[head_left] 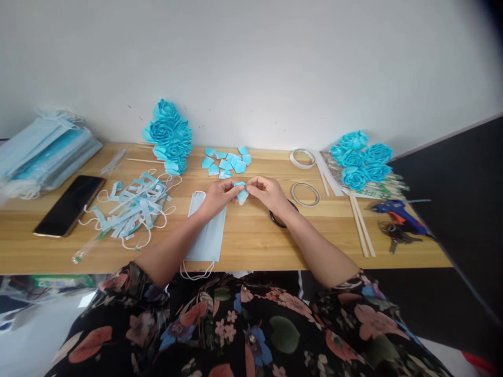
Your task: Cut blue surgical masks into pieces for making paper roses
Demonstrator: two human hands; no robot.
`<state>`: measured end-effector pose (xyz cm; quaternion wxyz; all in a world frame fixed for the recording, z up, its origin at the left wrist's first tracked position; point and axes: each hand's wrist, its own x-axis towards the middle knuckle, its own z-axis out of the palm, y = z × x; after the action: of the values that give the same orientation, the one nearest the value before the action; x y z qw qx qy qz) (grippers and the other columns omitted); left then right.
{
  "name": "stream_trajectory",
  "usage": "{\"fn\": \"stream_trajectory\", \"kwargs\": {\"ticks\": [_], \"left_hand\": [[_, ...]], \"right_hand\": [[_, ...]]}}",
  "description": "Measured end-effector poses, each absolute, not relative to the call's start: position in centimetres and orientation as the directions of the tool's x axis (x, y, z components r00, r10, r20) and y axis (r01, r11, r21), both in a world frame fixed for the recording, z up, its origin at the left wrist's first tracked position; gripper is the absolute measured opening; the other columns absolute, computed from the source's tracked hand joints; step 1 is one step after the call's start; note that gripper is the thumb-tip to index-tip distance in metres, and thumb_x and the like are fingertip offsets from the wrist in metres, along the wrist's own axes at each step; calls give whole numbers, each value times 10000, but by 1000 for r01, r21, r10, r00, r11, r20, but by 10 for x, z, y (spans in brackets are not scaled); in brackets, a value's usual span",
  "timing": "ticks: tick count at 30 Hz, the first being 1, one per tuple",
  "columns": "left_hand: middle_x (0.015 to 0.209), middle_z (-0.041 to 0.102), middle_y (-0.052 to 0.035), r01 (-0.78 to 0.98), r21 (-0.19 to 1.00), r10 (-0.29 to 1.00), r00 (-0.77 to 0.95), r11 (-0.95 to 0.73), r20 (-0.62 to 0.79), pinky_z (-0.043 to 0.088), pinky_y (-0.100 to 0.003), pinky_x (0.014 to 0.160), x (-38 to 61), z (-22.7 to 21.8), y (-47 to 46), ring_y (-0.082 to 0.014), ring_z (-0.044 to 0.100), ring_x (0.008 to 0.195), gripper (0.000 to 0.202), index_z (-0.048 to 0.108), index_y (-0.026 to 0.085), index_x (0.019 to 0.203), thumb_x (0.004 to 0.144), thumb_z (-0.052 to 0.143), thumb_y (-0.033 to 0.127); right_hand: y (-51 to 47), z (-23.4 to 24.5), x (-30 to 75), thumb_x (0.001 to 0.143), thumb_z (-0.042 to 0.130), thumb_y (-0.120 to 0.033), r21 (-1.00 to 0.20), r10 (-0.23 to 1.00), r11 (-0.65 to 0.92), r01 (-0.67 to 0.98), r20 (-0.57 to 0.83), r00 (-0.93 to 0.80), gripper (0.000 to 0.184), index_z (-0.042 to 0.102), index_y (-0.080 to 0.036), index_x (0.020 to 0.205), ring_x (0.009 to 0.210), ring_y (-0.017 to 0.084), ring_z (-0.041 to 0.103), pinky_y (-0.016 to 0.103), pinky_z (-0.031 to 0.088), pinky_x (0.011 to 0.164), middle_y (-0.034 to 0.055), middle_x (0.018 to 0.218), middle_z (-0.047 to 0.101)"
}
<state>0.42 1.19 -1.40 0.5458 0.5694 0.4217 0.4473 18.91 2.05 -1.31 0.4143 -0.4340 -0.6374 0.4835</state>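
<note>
A black-screened phone lies face up toward the surface's left end, just in front of a stack of masks at the back left corner. Near the right edge sits a blue glue gun, with a bunch of keys just in front of it, toward the front right corner. A white tape roll lies by the back edge, right of the middle. A pale wall rises behind the surface; a dark panel stands beyond the right edge.

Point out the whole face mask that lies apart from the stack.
The single mask partly hidden by the left hand; the other whole masks are stacked together at far left.
</note>
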Motion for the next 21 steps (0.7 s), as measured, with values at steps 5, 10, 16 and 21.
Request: {"fn": "stream_trajectory", "kwargs": {"ticks": [5, 10, 16, 21], "left_hand": [[575, 583, 18, -35, 999, 975, 220, -32, 39, 392, -222, 516, 3, -17, 14, -95, 515, 514, 432, 636, 154, 742, 713, 811, 547], [553, 591, 13, -177, 983, 996, 58, -57, 68, 392, -219, 523, 1, -18, 16, -90, 505, 508, 438, 642, 157, 702, 722, 805, 563], [559, 592, 19, -239, 968, 997, 11, -76, 81, 386, -214, 515, 6, -19, 15, -84, 503, 504, 447, 640, 159, 692, 704, 818, 569], [554, 566, 31, -215, 972, 994, 34, -98, 107, 388, -213, 518, 12, -19, 10, -80, 487, 506, 443, 642, 158, 698, 723, 804, 570]], "right_hand": [[18, -12, 189, 852, 671, -426, -956, 954, 231, 183, 185, -236, 224, 675, -206, 893, 756, 151, 613, 289, 477, 728, 5, 821, 685], [15, -7, 187, 878, 647, -448, -934, 953, 289, 211, 261, -152, 240, 650, -218, 947, 829, 161, 638, 293, 509, 764, 24, 959, 708], [12, -9, 179, 841, 684, -423, -936, 951, 263, 236, 209, -228, 205, 639, -224, 866, 734, 161, 651, 297, 516, 705, 16, 858, 708], [11, -11, 173, 818, 694, -415, -922, 948, 279, 267, 219, -231, 215, 615, -216, 838, 722, 160, 654, 285, 500, 677, 6, 827, 674]]}}
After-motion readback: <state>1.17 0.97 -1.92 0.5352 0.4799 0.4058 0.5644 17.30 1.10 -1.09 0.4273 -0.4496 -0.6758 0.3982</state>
